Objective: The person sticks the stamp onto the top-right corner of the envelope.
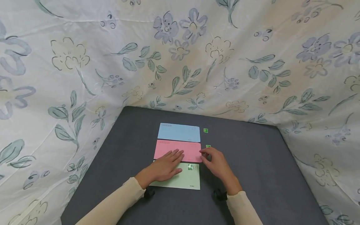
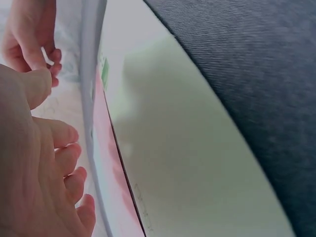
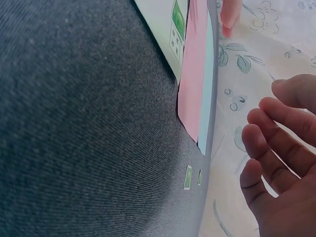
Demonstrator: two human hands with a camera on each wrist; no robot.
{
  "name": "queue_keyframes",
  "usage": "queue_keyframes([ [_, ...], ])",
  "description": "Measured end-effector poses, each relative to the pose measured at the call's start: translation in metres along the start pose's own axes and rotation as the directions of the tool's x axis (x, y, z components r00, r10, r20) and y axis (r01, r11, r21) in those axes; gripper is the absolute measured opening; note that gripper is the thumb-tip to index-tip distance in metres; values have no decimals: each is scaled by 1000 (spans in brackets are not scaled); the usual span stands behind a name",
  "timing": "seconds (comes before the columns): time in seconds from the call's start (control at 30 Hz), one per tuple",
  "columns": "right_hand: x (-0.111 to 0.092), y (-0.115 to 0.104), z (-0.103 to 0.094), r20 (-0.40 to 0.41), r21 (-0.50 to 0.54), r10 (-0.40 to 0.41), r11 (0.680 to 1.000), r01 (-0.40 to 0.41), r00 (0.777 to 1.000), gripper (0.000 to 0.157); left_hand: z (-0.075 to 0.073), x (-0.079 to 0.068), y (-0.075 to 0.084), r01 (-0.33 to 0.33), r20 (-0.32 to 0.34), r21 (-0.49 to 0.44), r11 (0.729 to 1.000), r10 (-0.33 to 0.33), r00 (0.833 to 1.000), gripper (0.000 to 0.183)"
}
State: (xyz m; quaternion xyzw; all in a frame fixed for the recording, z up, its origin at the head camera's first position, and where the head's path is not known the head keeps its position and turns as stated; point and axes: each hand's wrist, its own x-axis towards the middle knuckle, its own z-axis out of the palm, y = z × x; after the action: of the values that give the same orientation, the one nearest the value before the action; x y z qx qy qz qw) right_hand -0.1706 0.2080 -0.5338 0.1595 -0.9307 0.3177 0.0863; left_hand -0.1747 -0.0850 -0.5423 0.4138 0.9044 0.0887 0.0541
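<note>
My left hand (image 1: 166,167) lies with straight fingers over the pink envelope (image 1: 166,145) and the light green envelope (image 1: 180,181) below it. A green stamp (image 1: 190,167) sits at the green envelope's top right, beside a small printed grid. At the pink envelope's right edge is my right hand (image 1: 216,162); its fingers are loosely bent, with nothing between them in the right wrist view. Just beyond those fingers lies a loose green stamp (image 3: 187,177), partly covered by the hand in the head view. Farther off, another loose stamp (image 1: 206,130) lies beside the blue envelope (image 1: 179,132).
The three envelopes are stacked in a column on a dark grey table (image 1: 247,175). A white floral cloth (image 1: 180,56) hangs behind the table and along both sides. Each wrist wears a black band (image 1: 220,195) at the cream sleeve's end.
</note>
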Motion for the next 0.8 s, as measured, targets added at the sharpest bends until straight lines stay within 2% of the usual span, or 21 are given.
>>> queue_keyframes([
  [0.3,-2,1,1,-15,14,-1,1000,1,1000,25,-2,10,0,21,36,18,1000,-21,999,71],
  [0.5,-3,1,1,-9,23,33,999,-33,999,28,3,14,-1,21,54,4,1000,-21,998,73],
  [0.8,-4,0,0,-11,33,48,998,-47,999,28,5,20,-4,13,57,8,1000,-14,998,71],
])
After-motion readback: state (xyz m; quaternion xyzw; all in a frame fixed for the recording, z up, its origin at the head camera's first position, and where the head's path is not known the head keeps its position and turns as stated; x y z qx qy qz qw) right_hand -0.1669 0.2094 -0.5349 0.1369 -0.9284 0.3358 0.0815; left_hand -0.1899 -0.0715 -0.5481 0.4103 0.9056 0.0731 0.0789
